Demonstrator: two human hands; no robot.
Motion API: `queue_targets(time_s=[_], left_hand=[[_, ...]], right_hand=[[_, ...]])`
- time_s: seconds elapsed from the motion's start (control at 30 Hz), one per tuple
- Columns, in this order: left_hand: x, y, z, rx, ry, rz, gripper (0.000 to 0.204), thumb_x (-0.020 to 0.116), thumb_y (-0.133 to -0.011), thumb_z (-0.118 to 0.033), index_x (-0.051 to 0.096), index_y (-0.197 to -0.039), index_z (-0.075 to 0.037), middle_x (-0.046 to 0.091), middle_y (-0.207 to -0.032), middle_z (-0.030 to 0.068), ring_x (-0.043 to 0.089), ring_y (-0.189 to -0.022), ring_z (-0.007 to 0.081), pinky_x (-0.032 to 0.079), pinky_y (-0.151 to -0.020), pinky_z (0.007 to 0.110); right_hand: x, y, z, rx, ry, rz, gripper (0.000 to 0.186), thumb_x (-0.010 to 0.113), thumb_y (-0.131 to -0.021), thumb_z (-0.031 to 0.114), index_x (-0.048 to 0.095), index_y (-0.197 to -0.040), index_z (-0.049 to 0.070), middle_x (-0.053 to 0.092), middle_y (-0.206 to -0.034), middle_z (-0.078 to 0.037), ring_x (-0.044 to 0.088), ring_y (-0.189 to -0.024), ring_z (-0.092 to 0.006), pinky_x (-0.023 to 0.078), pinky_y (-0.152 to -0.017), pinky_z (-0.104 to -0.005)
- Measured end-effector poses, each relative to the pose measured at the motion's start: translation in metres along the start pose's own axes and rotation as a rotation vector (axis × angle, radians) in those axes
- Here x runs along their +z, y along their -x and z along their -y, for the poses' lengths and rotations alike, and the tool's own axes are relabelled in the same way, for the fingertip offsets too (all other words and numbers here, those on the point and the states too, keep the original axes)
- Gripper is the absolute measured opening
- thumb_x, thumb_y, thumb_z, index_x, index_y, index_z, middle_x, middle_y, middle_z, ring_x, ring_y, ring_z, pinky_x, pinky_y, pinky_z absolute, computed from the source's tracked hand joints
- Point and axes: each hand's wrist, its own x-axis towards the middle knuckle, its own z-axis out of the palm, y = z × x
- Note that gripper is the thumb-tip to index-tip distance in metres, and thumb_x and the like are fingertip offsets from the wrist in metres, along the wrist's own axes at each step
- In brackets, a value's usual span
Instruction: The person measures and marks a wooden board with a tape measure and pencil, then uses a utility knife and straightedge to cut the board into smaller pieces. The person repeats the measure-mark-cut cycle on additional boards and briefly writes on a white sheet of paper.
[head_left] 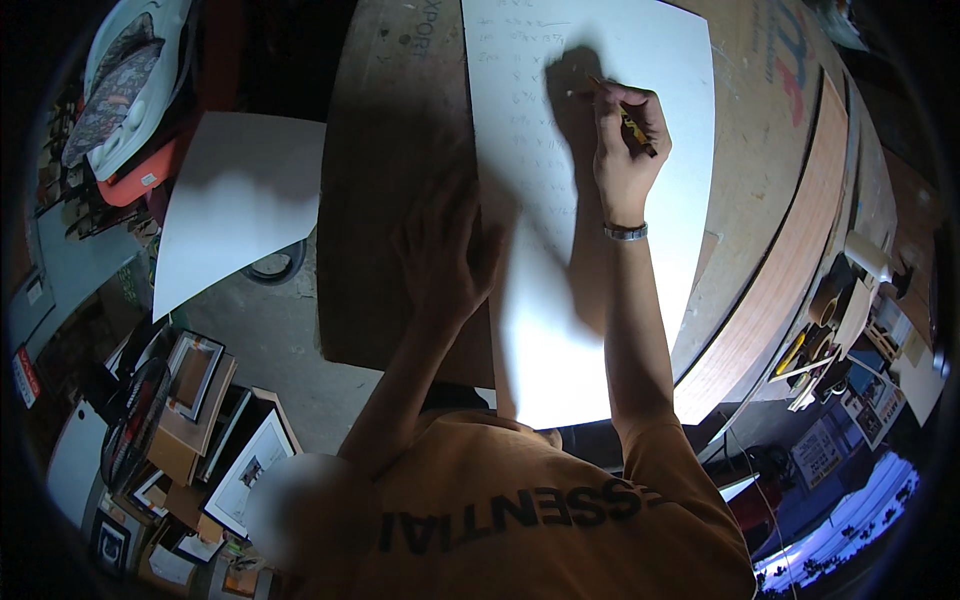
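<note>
My right hand point(627, 150), with a metal-banded watch point(626, 232) on its wrist, is closed around a yellow-and-black pencil point(637, 132). The pencil's tip points up and left, over a large white sheet point(655, 290). Faint handwritten lines run down the sheet's left part, and the hand's shadow falls across some of them. Whether the tip touches the sheet, I cannot tell. In dark shadow, my left hand point(452, 245) lies flat with its fingers spread on the brown cardboard-like board point(400, 120), its thumb beside the sheet's left edge.
A wood-grain strip point(775, 255) runs along the table's right side, with assorted tools point(810, 345) beyond it. Another white sheet point(245, 190) juts out at the left. Picture frames point(258, 470) and a black fan point(135, 420) crowd the lower left.
</note>
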Motion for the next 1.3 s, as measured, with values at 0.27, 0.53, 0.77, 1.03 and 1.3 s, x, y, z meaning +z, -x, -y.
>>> queue_targets(time_s=[0.27,0.53,0.77,1.03,1.3], left_hand=[[0.001,0.003,0.0,-0.014,-0.028,0.01,0.059,0.065,-0.096,-0.042,0.052,-0.147,-0.014,0.051,-0.147,0.0124,0.047,-0.135,0.0316,0.032,-0.11,0.051],[0.0,0.001,-0.001,-0.022,-0.016,0.014,0.059,0.066,-0.095,-0.042,0.054,-0.146,-0.014,0.052,-0.147,0.0116,0.047,-0.135,0.0311,0.032,-0.11,0.051],[-0.001,0.002,-0.002,-0.032,-0.032,0.027,0.059,0.067,-0.094,-0.043,0.054,-0.145,-0.015,0.052,-0.146,0.0112,0.048,-0.134,0.0308,0.033,-0.109,0.051],[0.003,0.002,-0.001,-0.028,0.001,-0.014,0.061,0.068,-0.094,-0.043,0.053,-0.146,-0.015,0.052,-0.146,0.0106,0.049,-0.132,0.0307,0.033,-0.108,0.051],[0.007,0.007,0.003,-0.047,0.058,0.034,0.066,0.067,-0.094,-0.044,0.048,-0.152,-0.018,0.05,-0.149,0.0114,0.049,-0.132,0.0307,0.034,-0.11,0.052]], right_hand=[[-0.001,0.005,-0.01,-0.028,0.157,0.074,0.005,0.062,-0.092,0.001,0.066,-0.093,-0.001,0.067,-0.079,-0.005,0.055,-0.066,-0.0091,0.045,-0.063,-0.0244],[-0.001,0.002,-0.008,-0.142,0.374,0.146,0.005,0.062,-0.085,0.006,0.066,-0.087,0.003,0.07,-0.079,-0.009,0.063,-0.071,-0.0271,0.05,-0.076,-0.036],[-0.001,0.005,-0.012,-0.137,0.369,0.077,0.007,0.06,-0.088,0.006,0.064,-0.093,0.002,0.07,-0.08,-0.009,0.064,-0.071,-0.0235,0.051,-0.07,-0.0327],[-0.053,-0.004,-0.006,0.118,-0.253,-0.279,0.035,0.047,-0.111,0.03,0.065,-0.119,0.0,0.073,-0.098,-0.012,0.069,-0.081,-0.0173,0.055,-0.074,-0.029],[-0.188,0.078,0.013,0.02,0.931,-0.155,0.035,0.047,-0.109,0.021,0.062,-0.132,-0.002,0.072,-0.121,-0.018,0.07,-0.108,-0.0261,0.058,-0.087,-0.0376]])
